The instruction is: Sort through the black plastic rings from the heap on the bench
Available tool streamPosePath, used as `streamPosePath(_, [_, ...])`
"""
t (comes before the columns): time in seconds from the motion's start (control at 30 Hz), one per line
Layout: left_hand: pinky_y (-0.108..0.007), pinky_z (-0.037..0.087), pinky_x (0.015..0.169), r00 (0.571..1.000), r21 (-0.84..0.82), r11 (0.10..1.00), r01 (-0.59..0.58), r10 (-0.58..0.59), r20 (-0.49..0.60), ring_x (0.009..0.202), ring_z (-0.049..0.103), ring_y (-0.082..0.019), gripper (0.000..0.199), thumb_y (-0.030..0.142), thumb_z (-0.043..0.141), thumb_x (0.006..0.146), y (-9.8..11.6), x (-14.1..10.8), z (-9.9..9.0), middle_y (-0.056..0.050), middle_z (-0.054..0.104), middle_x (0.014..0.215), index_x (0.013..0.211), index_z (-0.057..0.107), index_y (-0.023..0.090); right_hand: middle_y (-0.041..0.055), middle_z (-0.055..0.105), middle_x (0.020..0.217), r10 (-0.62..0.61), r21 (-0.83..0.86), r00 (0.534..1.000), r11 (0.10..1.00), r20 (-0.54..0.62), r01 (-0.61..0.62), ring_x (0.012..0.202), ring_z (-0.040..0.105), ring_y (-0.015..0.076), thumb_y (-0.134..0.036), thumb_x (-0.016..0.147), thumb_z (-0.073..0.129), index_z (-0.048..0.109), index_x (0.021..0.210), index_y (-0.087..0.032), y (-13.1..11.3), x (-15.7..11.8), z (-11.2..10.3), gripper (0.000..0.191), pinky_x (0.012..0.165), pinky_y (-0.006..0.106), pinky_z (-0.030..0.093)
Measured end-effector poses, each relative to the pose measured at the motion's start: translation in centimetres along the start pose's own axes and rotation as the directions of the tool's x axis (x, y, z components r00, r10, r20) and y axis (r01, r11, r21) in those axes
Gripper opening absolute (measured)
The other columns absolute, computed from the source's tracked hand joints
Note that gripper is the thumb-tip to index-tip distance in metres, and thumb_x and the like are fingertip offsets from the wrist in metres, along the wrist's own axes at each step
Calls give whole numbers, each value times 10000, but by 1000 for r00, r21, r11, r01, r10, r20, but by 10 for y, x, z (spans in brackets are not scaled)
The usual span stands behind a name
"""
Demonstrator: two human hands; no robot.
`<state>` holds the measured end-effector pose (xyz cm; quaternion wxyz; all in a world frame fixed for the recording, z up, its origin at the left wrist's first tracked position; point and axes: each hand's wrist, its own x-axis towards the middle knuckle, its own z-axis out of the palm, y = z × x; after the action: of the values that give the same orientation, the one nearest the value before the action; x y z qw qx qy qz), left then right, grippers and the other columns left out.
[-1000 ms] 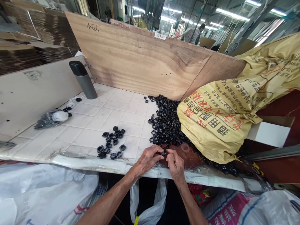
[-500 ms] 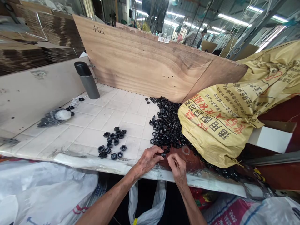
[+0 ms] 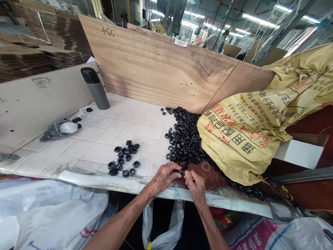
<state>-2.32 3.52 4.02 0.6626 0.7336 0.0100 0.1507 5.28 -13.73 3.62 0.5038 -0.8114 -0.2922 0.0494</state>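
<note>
Between thumb and fingers my left hand (image 3: pixel 165 176) pinches a small black plastic ring (image 3: pixel 181 171) near the table's front edge. My right hand (image 3: pixel 195 184) is closed, its fingertips pressed together against the right side of that ring; whether something small is between them is hidden. Just beyond both hands spreads a big heap of black plastic rings (image 3: pixel 183 135). A smaller group of black nut-like caps (image 3: pixel 127 152) lies on the white tabletop (image 3: pixel 104 130), left of my left hand. A clear ring (image 3: pixel 205 166) rests on the reddish-brown patch right of the hands.
A yellow woven sack (image 3: pixel 239 139) leans over the heap on the right. At the back left stands a grey bottle (image 3: pixel 95 89), and a plastic bag of dark parts (image 3: pixel 56 130) lies nearer. A wooden board (image 3: pixel 156 66) walls the back; a person (image 3: pixel 217 42) is far behind.
My right hand has moved slightly left, bringing its fingertips to the black ring. The left hand keeps its pinch in the same place.
</note>
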Motion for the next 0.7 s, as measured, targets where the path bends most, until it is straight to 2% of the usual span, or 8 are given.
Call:
streamPosePath(0.1, [-271, 529, 804, 1000, -23, 1000, 7, -7, -10, 899, 660, -175, 157, 246, 680, 873, 1, 0, 0, -45, 684, 993, 1014, 721, 190, 46, 701, 835, -48, 5, 999, 999, -6, 48, 727, 654, 176, -382, 924, 593, 672, 1023, -188, 1, 0, 1, 232, 688, 270, 530])
streamPosePath(0.13, [-271, 531, 803, 1000, -25, 1000, 8, -8, -9, 901, 661, -176, 158, 251, 679, 874, 0, 0, 0, -47, 683, 995, 1012, 723, 188, 44, 701, 838, -53, 10, 999, 999, 6, 53, 721, 655, 176, -380, 920, 599, 668, 1039, -190, 1, 0, 1, 235, 670, 266, 527])
streamPosePath(0.23, [-272, 536, 793, 1000, -28, 1000, 8, -8, -27, 899, 665, -179, 172, 271, 690, 867, -3, 0, 1, -51, 683, 991, 1011, 725, 183, -3, 635, 662, -19, 2, 999, 1000, 38, 19, 559, 588, 141, -373, 945, 560, 662, 884, -196, 2, 0, 1, 213, 567, 240, 488])
streamPosePath(0.37, [-279, 538, 793, 1000, -21, 1000, -11, 11, -19, 889, 663, -179, 191, 300, 678, 882, -5, 1, 1, -56, 689, 988, 1028, 729, 189, 41, 687, 855, -47, 23, 998, 999, 30, 46, 697, 643, 165, -376, 929, 588, 653, 1035, -197, 2, 0, 1, 218, 647, 255, 524])
streamPosePath(0.43, [-285, 535, 798, 1000, 1, 1000, -31, 31, 6, 884, 661, -180, 187, 302, 671, 889, -5, 1, 0, -58, 696, 978, 1027, 735, 192, 26, 676, 784, -37, 46, 999, 998, 39, 36, 652, 638, 161, -383, 931, 584, 649, 1038, -195, 0, 1, 1, 226, 618, 250, 517])
streamPosePath(0.57, [-305, 525, 848, 996, 44, 995, -91, 90, 25, 921, 660, -187, 183, 287, 668, 890, -5, 1, 1, -63, 702, 1007, 1037, 739, 204, -40, 554, 526, 24, 33, 996, 999, 82, -26, 463, 537, 126, -405, 965, 522, 623, 837, -198, -4, 3, 2, 264, 511, 227, 451])
streamPosePath(0.63, [-305, 530, 840, 997, 6, 997, -75, 74, 13, 916, 660, -188, 197, 299, 680, 879, -6, 1, 2, -65, 700, 1013, 1039, 738, 202, -41, 556, 524, 7, 27, 997, 1000, 74, -9, 461, 539, 126, -405, 972, 502, 618, 841, -199, -5, 3, 2, 270, 519, 229, 456])
streamPosePath(0.7, [-289, 539, 777, 1000, -65, 998, -19, 20, 2, 850, 660, -179, 212, 312, 706, 854, -7, 2, 3, -60, 696, 961, 1021, 739, 185, -26, 606, 595, -33, 38, 998, 999, 44, 32, 513, 588, 139, -399, 956, 530, 628, 958, -195, -5, 2, 3, 226, 558, 239, 488])
